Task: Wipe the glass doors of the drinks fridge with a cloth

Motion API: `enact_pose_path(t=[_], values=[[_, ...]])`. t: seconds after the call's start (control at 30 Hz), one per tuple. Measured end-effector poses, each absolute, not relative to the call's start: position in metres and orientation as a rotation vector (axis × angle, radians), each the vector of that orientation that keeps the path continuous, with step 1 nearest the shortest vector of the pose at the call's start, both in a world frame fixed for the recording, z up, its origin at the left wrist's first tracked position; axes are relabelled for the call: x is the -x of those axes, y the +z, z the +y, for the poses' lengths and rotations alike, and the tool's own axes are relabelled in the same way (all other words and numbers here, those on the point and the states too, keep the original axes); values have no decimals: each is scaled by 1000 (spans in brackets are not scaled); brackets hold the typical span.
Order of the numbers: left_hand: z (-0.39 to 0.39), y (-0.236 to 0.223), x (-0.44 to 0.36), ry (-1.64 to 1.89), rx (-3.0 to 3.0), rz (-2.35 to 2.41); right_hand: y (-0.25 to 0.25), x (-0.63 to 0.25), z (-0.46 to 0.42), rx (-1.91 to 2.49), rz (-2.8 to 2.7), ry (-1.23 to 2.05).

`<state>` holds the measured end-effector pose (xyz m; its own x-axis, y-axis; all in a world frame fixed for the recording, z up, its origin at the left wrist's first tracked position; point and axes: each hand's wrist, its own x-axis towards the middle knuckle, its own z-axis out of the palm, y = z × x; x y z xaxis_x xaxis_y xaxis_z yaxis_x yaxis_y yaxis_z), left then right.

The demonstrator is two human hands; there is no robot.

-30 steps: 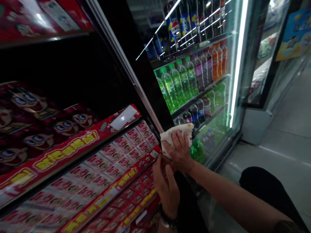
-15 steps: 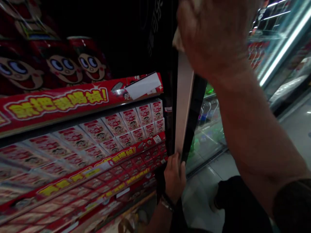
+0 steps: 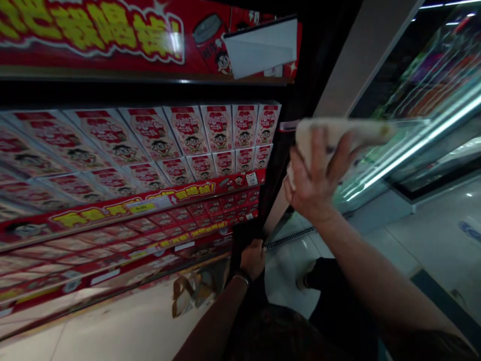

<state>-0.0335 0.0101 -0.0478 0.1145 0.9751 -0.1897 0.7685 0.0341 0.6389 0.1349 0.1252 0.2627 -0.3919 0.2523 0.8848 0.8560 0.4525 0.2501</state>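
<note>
My right hand (image 3: 313,188) presses a folded off-white cloth (image 3: 338,131) against the pale narrow edge panel (image 3: 358,65) at the end of the shelving. Its fingers are spread over the cloth, which is blurred at its right side. Lower down, my left hand (image 3: 252,258), with a dark band at the wrist, is closed around the lower part of the panel's dark side. Just left of both hands, red-and-white drink cartons (image 3: 187,128) stand in rows on the shelf.
Red shelf strips (image 3: 93,30) with yellow lettering run along the shelf fronts, one with a white card (image 3: 263,47). A bag-like brown and white item (image 3: 193,293) lies on the floor. A brightly lit case (image 3: 406,160) stands to the right, beside pale floor tiles (image 3: 424,230).
My right hand has come down along the panel with the cloth. My left hand stays low on the panel. The view has tilted downward, showing more floor.
</note>
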Motion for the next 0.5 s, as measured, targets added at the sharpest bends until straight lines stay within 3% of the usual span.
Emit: enact_pose_path(t=[0.17, 0.27, 0.37, 0.5], values=[[18, -47, 35, 434, -1768, 1715, 94, -148, 91, 803, -2407, -913], [20, -45, 37, 443, -1754, 1742, 54, -161, 84, 646, -2626, -856], [22, -45, 39, 444, -1740, 1750, 85, -170, 95, 589, -2647, -702], [24, -48, 41, 450, -1715, 1732, 188, -184, 127, 762, -2506, -245]])
